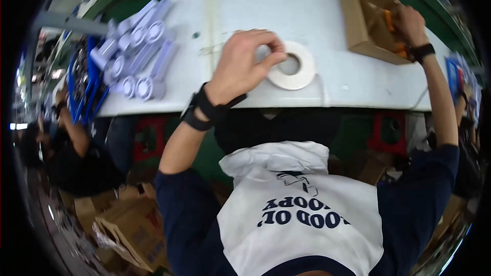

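Note:
My left hand [249,61] hovers over the middle of the white table, its thumb and fingertips brought together in a pinch. Whatever is between them, if anything, is too small to make out. Just beside and below those fingertips lies a roll of white tape [304,71], flat on the table and partly covered by the hand. At the right, my right hand [410,24] reaches over the edge of an open cardboard box [356,23]. Orange pieces [389,21] show inside the box, right by its fingers. The fingertips are blurred and partly hidden, so their grip is unclear.
Several pale lilac plastic parts [134,53] with round ends are heaped on the left of the table [255,7]. Beyond them stands a blue bin [84,79]. Other people are at both sides. Red stools [148,138] and cardboard boxes [133,230] sit below.

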A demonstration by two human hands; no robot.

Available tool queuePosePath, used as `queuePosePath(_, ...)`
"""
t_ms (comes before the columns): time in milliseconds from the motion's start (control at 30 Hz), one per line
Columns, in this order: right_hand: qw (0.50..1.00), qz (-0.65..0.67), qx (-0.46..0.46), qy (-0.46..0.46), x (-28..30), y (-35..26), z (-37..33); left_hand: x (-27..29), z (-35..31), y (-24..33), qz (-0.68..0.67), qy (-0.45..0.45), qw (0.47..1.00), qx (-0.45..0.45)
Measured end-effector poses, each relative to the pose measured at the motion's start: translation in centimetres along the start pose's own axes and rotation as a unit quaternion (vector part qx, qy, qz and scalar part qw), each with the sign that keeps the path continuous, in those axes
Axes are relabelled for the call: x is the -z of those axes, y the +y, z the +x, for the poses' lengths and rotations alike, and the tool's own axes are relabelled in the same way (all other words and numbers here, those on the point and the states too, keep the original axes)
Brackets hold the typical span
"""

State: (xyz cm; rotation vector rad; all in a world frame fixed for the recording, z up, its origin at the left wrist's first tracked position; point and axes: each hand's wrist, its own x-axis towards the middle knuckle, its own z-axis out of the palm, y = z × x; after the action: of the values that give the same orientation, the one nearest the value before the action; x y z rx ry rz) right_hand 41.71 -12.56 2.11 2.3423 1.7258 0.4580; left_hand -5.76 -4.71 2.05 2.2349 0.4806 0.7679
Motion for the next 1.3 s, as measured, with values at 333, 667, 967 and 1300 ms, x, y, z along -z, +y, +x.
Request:
queuePosePath(333,0.995,0.033,-0.077,-0.056,-1.6,-1.4,3.7,-1.7,-2.6,0.5,-0.076,-0.032,0.989,0.120)
queuePosePath(667,0.658,0.739,0.126,0.066,11.4,-17.1,-12.7,-3.6,-2.3,4.8,-0.213,0.021,0.970,0.115)
queuePosePath(967,0.636,0.743,0.074,0.194,10.3,-23.3,-15.9,-7.5,-2.5,5.3,-0.300,0.088,0.943,0.111)
queuePosePath(1300,0.671,0.729,0.039,0.128,8.4,-21.3,-17.1,-3.7,0.2,-0.9,0.132,-0.021,0.990,-0.043)
